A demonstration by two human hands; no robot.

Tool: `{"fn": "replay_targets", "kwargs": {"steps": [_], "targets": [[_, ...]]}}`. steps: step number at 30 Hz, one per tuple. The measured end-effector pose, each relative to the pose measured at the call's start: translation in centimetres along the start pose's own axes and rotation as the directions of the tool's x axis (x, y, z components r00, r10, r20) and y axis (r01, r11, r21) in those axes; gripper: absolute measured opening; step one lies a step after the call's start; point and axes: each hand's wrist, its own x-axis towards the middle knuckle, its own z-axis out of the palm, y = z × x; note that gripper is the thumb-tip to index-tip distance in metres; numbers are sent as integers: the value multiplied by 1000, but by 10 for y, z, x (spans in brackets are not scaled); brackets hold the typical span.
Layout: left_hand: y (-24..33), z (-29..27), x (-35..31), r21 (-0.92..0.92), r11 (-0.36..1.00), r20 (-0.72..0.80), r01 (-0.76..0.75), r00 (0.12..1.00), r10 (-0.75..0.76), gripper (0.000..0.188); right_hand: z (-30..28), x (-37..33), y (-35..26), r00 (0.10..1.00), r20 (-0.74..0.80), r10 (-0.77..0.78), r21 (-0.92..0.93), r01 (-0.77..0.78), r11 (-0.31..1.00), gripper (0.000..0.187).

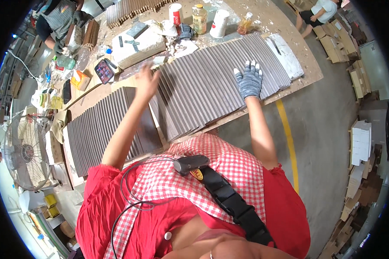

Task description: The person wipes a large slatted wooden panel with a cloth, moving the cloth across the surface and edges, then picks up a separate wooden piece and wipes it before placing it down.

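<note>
My right hand (249, 81), in a grey knit glove with white fingertips, lies flat on the right-hand row of dark grey-brown wooden boards (203, 82), fingers spread. These boards overlap one another with their long edges showing as stripes. My bare left hand (148, 82) is over the gap near the left end of that row, its fingers apart and slightly blurred; I see nothing in it. Below my left forearm, a second row of similar boards (97, 129) lies on the left, with a wider dark board face (147, 131) at its right end.
Beyond the boards stand a white block (138, 49), a phone (104, 71), a glass jar (199, 19), a white cup (219, 23) and a red-and-white can (176, 15). A fan (27, 152) stands left. A co-worker's gloved hand (78, 17) is at far left; another person (320, 13) sits far right.
</note>
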Motion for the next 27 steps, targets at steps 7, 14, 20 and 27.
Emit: {"fn": "replay_targets", "kwargs": {"steps": [7, 14, 20, 27], "targets": [[-61, -114, -156, 582, 732, -13, 353, 905, -426, 86, -11, 0, -4, 999, 33, 8, 0, -8, 1000, 76], [-50, -88, -211, 566, 762, -60, 315, 937, -343, 87, -7, 0, 0, 1000, -4, -7, 11, 7, 1000, 75], [-44, -88, -208, 570, 752, -83, 332, 933, -350, 86, -5, 0, 1, 1000, 9, -18, -20, 18, 1000, 76], [-40, -85, -210, 588, 737, -136, 333, 939, -316, 92, -14, 2, -3, 998, 49, -34, -60, 37, 998, 77]]}}
